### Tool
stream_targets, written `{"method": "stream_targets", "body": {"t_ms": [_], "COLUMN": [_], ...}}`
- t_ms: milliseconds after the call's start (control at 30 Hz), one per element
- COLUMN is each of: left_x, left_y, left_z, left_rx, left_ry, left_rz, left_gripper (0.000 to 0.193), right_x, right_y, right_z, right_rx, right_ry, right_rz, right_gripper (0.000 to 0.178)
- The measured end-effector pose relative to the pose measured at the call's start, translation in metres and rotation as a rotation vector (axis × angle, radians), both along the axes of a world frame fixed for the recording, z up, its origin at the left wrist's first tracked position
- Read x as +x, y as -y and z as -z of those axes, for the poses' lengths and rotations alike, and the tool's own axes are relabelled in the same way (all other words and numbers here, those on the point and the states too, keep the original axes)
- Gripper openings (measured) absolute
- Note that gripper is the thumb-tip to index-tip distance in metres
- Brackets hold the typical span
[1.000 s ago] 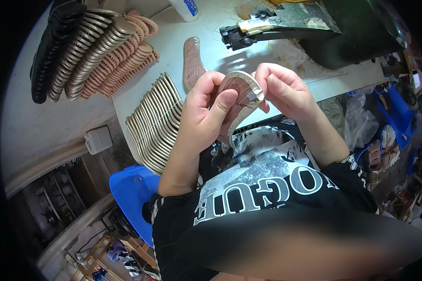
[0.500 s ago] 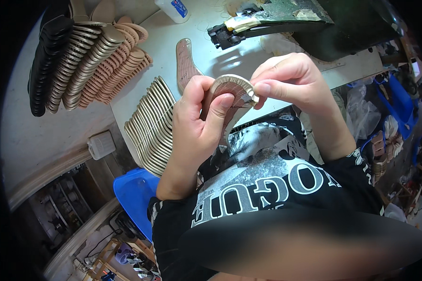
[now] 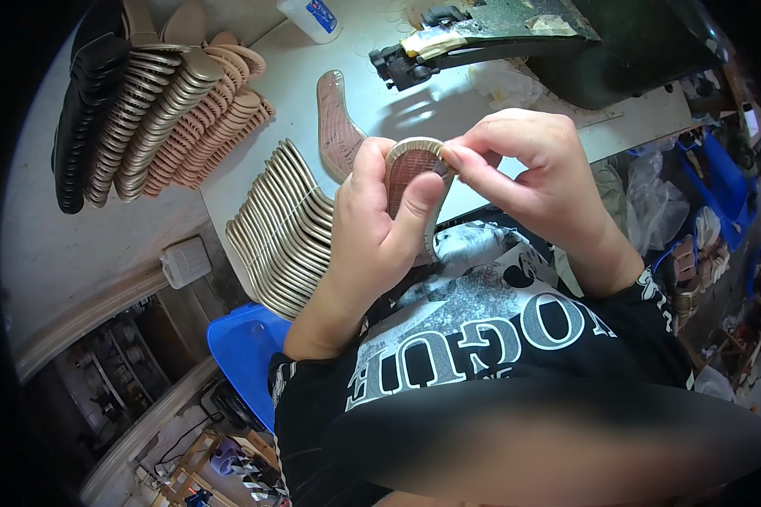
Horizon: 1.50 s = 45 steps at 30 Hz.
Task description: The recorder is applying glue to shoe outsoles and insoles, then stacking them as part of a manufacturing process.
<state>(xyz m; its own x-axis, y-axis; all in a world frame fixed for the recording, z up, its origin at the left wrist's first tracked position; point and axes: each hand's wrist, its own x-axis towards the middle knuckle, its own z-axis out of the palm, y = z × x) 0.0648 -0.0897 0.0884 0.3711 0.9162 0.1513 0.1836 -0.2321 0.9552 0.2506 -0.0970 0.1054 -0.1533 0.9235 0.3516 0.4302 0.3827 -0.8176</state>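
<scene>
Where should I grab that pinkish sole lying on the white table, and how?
Probably pinch the pinkish sole across its far end, a finger on each long edge, coming down from above. It seems to lie flat, and that end looks slimmer; the near end spreads wider and sits close to the person's left hand in this view.

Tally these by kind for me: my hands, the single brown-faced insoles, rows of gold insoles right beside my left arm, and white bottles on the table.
Hands: 2 (left hand, right hand)
Brown-faced insoles: 2 (held insole, flat insole on the table)
Row of gold insoles: 1
White bottle: 1
Total: 6
</scene>
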Motion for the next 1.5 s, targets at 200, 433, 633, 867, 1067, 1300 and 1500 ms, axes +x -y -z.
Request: {"method": "stream_targets", "body": {"t_ms": [200,433,633,867,1067,1300,1500], "left_x": [-0.003,-0.004,-0.008,-0.007,-0.002,-0.005,-0.007], "left_y": [-0.003,-0.003,-0.001,0.000,-0.002,-0.003,-0.002], "left_z": [-0.005,-0.012,-0.011,-0.006,-0.002,-0.006,-0.004], "left_rx": [-0.199,-0.309,-0.275,-0.231,-0.182,-0.306,-0.297], "left_ry": [0.178,0.369,0.302,0.255,0.260,0.357,0.337], "left_rz": [0.056,0.141,0.116,0.057,0.005,0.023,0.022], "left_gripper": [0.020,0.016,0.017,0.019,0.019,0.017,0.016], "right_x": [0.003,0.006,0.004,-0.004,-0.012,-0.013,-0.009], "right_y": [0.000,0.000,0.000,0.008,0.014,0.012,0.007], "right_z": [0.002,0.021,0.012,-0.003,-0.011,0.010,0.006], "right_rx": [-0.589,-0.672,-0.680,-0.323,-0.007,-0.600,-0.714], "right_ry": [-0.633,-0.919,-0.770,-0.369,0.066,-0.846,-0.797], "right_rz": [-0.239,-0.409,-0.369,-0.171,-0.015,-0.228,-0.260], "right_gripper": [0.017,0.017,0.013,0.012,0.011,0.015,0.014]}}
